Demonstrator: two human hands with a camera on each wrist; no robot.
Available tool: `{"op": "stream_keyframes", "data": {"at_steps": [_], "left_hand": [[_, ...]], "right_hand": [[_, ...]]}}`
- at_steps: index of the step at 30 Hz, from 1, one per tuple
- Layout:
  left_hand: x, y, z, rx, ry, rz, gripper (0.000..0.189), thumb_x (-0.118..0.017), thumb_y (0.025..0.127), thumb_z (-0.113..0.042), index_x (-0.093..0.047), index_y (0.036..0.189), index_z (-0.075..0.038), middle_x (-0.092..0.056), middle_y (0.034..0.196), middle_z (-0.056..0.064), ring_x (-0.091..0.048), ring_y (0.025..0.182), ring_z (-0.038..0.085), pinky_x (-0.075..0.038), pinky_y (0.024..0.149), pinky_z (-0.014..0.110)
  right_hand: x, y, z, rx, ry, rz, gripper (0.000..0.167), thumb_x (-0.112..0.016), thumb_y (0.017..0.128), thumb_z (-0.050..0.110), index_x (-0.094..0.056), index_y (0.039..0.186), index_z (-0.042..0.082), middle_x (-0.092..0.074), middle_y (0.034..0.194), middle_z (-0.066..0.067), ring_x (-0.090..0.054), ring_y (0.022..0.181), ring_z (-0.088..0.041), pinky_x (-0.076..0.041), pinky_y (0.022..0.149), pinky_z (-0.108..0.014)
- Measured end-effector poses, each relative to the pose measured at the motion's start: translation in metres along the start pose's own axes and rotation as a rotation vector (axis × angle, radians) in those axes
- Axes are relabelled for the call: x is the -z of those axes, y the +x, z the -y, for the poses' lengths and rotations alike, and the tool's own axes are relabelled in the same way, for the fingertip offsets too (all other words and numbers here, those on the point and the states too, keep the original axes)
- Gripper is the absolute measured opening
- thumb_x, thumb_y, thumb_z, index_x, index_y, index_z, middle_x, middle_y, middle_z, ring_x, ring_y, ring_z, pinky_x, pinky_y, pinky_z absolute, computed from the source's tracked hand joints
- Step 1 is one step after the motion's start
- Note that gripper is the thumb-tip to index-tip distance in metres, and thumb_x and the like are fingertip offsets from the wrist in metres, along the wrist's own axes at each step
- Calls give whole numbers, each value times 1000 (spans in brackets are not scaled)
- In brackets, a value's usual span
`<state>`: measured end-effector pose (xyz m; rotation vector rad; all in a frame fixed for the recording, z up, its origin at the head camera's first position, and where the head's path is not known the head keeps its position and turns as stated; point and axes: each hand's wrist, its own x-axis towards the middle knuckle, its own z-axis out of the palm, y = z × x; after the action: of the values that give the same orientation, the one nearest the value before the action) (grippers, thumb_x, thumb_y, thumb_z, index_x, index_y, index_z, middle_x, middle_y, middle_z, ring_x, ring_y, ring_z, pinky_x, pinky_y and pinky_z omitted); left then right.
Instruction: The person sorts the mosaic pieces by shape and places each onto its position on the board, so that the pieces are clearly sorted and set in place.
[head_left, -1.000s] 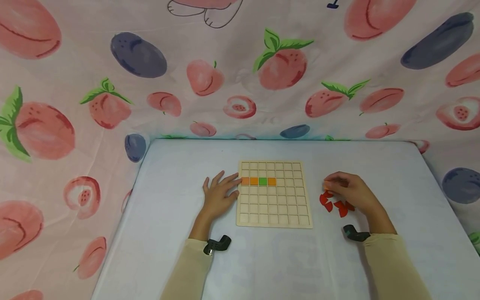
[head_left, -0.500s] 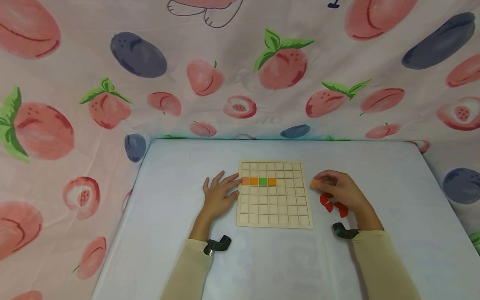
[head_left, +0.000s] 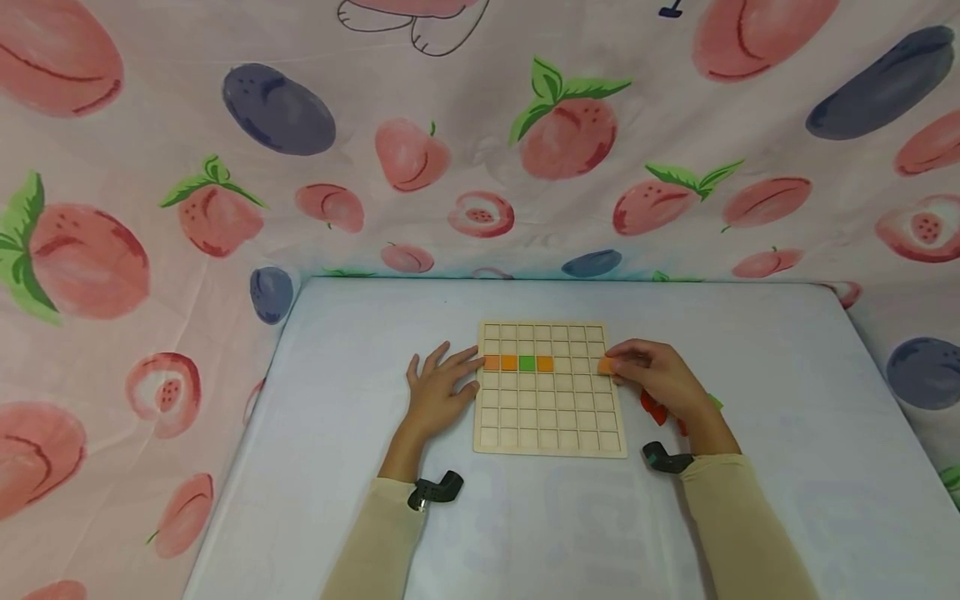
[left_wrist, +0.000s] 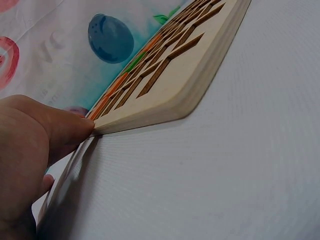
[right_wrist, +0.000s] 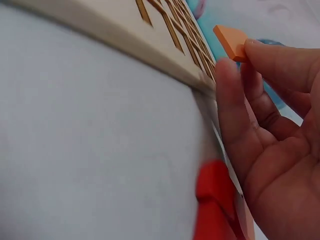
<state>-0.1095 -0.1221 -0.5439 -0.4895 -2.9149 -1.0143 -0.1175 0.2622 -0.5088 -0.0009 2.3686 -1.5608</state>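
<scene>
The orange tile (head_left: 606, 367), partly finger-covered, we see pinched by the right hand (head_left: 660, 377) at the board's (head_left: 550, 400) right edge; the left hand (head_left: 438, 393) lies spread opposite.

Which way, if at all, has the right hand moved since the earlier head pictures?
Yes: the right hand has moved left, toward the grid board; the orange tile it pinches now overlaps the board's right edge in the head view.

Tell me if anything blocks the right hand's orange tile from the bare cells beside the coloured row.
Nothing visible does. The right hand pinches the orange tile at the right edge of the board; cells from there to the coloured row are bare. The left hand is at the opposite edge; red pieces lie off the board.
</scene>
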Motion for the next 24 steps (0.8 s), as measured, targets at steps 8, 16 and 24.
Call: {"op": "stream_keyframes", "data": {"at_steps": [8,16,24], "left_hand": [[0,0,0,8,5,10,41,-64,97,-29,-65,138,-30,-53,154,-10,-26,156,29,3,120,68],[0,0,0,5,10,5,42,-65,97,-28,-65,138,-30,-54,153,-10,-27,155,30,2,119,68],[1,0,0,8,11,11,42,-65,97,-29,-65,139,-30,-53,154,-11,-26,155,28,3,119,67]], "right_hand": [[-18,8,4,55,76,0,36,-77,92,27,-69,115,1,-75,94,-10,-63,67,-21,-57,64,-29],[-36,14,17,0,102,-33,34,-79,90,25,-71,113,0,-72,88,-4,-63,66,-15,-55,61,-26],[-47,24,26,3,130,4,33,-78,91,22,-71,113,-2,-72,88,-12,-68,67,-20,-60,64,-29]]}}
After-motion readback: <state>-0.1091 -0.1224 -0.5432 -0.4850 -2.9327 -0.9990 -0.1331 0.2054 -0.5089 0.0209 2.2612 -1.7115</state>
